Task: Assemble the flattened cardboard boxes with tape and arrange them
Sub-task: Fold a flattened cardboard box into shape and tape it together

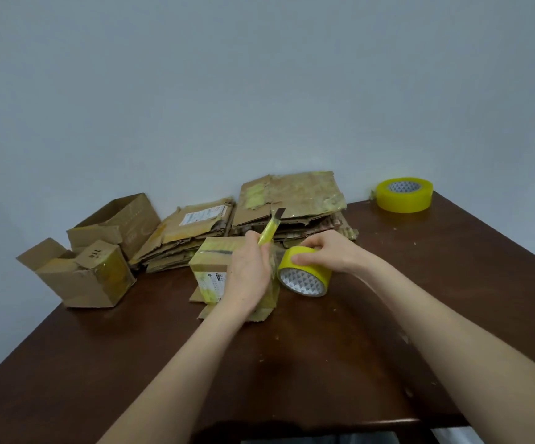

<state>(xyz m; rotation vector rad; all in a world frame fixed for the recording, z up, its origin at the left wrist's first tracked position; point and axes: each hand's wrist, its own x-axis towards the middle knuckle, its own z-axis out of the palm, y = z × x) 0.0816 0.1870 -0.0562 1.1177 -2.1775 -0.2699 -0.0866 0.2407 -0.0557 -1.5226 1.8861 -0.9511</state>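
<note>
- The small brown cardboard box (212,270) stands in the middle of the dark brown wooden tabletop (420,283), wrapped in yellowish tape. The yellow roll of packing tape (304,274) is just beside it on the right. A strip seems to run between them, though glare makes it hard to trace.
- The left hand (248,272) has its grip clamped round a yellow-handled utility knife (271,230), blade up and pointing away. The right hand (325,251) has its grip curled over the top of the roll.
- The step looks like cutting the strip: hold the roll taut, slice close to the box, and draw the blade away from the right hand.
- Then press the loose end flat so the seam holds.
- Stacks of flattened cardboard boxes (291,200) lie behind by the wall, and open-topped assembled boxes (83,277) sit at the left.
</note>
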